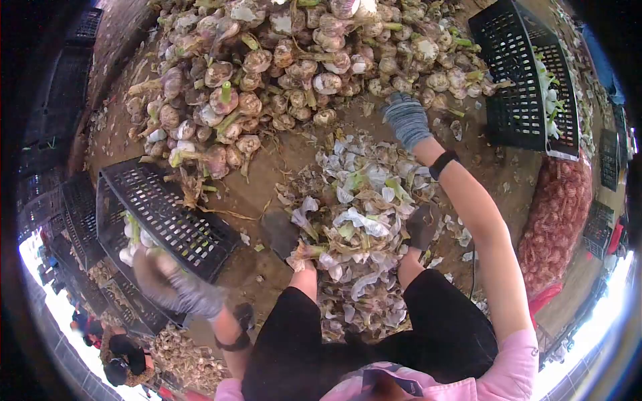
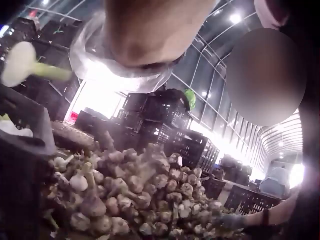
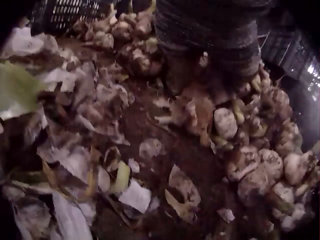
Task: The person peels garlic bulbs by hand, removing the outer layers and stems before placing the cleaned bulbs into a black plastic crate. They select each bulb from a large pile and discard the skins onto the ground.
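Note:
My left hand (image 1: 170,284), in a thin translucent glove over a darker one, is blurred beside the opening of the left black crate (image 1: 174,207). White trimmed garlic bulbs lie in that crate by its fingers. In the left wrist view a trimmed garlic bulb (image 2: 20,65) with a short stem is in mid-air over the crate edge, apart from the glove. My right hand (image 1: 406,121), in a grey-blue knit glove, reaches to the near edge of the garlic pile (image 1: 287,73). Under it in the right wrist view is a dirty untrimmed garlic bulb (image 3: 197,115); the fingertips are hidden.
Peeled garlic skins (image 1: 364,220) are heaped between my feet. Another black crate (image 1: 515,87) with trimmed garlic stands at the right, by a full red mesh sack (image 1: 558,220). Crates (image 2: 165,120) are stacked behind the pile. Another person (image 1: 124,354) is at lower left.

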A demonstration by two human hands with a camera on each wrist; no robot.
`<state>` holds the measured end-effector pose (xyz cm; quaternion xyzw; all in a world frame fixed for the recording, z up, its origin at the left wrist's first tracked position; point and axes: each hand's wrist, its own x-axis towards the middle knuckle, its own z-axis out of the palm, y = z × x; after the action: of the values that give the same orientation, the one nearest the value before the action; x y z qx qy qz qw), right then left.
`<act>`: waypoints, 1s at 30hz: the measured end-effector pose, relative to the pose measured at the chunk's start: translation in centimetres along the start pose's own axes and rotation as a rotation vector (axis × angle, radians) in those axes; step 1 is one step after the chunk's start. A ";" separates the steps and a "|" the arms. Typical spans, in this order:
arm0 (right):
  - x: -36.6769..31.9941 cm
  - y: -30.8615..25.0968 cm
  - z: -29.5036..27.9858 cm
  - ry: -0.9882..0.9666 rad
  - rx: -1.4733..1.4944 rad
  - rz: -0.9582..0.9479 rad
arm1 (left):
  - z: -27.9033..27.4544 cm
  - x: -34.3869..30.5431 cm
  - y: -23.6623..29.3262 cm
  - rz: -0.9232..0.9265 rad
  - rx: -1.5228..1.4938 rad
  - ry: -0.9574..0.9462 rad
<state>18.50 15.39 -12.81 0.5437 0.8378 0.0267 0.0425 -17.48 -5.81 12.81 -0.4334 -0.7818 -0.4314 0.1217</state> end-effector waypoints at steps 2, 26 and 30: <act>0.1 0.7 -1.7 -0.185 -0.006 0.020 | 2.2 -1.4 2.4 -0.033 -0.117 -0.134; -9.0 -2.7 -13.1 0.153 0.294 -0.072 | 15.7 -12.6 6.8 -0.360 -1.040 -0.998; -8.2 -3.0 -18.8 -0.444 1.486 0.403 | 15.4 -12.5 7.3 -0.356 -1.007 -0.994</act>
<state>17.20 6.68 5.99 0.5633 0.4942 -0.6398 -0.1707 -1.53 0.89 0.70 -0.4478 -0.5101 -0.5044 -0.5337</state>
